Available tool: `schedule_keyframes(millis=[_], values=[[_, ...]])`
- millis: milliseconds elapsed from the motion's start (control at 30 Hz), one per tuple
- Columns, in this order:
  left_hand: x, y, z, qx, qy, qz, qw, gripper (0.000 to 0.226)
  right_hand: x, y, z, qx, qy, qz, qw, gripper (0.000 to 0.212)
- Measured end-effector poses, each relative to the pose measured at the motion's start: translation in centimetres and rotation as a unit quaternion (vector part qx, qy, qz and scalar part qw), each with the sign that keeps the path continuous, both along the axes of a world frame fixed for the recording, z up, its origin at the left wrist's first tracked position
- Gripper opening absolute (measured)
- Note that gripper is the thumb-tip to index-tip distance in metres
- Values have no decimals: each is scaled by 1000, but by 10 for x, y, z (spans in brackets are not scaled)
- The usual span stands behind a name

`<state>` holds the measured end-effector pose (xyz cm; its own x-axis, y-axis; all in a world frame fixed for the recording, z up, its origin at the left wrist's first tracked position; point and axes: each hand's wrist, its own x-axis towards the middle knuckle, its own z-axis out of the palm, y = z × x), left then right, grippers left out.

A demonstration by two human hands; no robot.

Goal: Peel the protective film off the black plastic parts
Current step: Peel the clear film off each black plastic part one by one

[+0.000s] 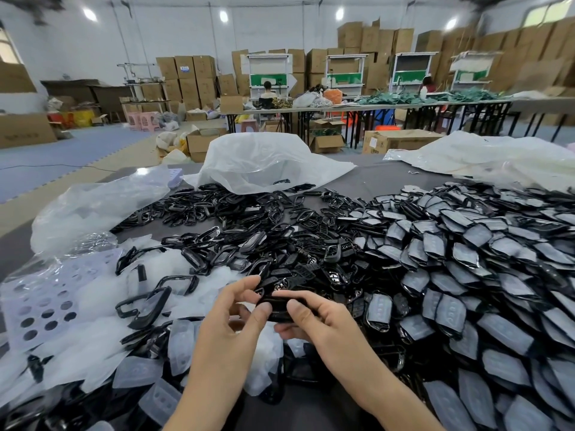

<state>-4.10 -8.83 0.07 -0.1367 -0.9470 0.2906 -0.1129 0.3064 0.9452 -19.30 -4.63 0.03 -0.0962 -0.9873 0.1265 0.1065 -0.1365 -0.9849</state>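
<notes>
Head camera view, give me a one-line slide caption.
Both hands grip one black plastic part between heaps of film-covered parts and peeled film.

Two bare forearms are entering from six o'clock, wearing no sleeves, gloves, rings, watch or bands. The left hand [235, 309] is showing short, unpainted nails at twelve o'clock; the right hand [317, 318] is showing a short, plain thumbnail.

- The grey table [373, 181] carries everything.
- Film-covered black parts [485, 259] heap up on its right side.
- Bare black frames [236, 213] sprawl across the middle.
- Peeled film pieces [93, 353] and a perforated lilac sheet [46, 303] lie left.
- Crumpled clear plastic bags [261, 163] sit along the far edge.
</notes>
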Motion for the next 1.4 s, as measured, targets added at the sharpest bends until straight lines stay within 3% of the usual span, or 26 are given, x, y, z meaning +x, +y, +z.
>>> schedule_keyframes(millis=[333, 500, 567, 667, 800, 933, 1067, 1200, 1233, 1333, 1400], values=[[11, -3, 2, 80, 51, -134, 986, 35, 2, 4, 6, -21, -65, 79, 995, 30], [20, -5, 4, 125, 79, -250, 957, 45, -1, 4, 9, -16, -78, 126, 989, 33], [22, -3, 7, 120, 55, -256, 958, 43, -3, 5, 10, -12, -80, 139, 987, 34], [19, -1, 9, 74, 6, -168, 983, 36, -7, 6, 10, -7, -65, 121, 991, 31], [12, 3, 11, 21, -31, -94, 995, 43, -6, 4, 4, -13, 36, 38, 999, 22], [9, 5, 6, -46, -97, -25, 994, 36, -4, 2, -2, -9, 124, -34, 992, 23], [15, 2, 1, -128, -200, -15, 971, 18, -8, 0, -6, -13, 146, -121, 982, 19], [27, -2, -12, -172, -426, -84, 884, 42, -15, -1, -7, -7, 108, -176, 978, 12], [27, -3, -13, -168, -444, -89, 875, 42, -16, -2, -7, -8, 101, -181, 978, 11], [22, -4, -12, -155, -412, -78, 895, 29, -15, -2, -7, -17, 92, -179, 979, 10], [23, -4, -11, -144, -397, -82, 903, 32, -14, -3, -8, -18, 85, -164, 983, 13]])
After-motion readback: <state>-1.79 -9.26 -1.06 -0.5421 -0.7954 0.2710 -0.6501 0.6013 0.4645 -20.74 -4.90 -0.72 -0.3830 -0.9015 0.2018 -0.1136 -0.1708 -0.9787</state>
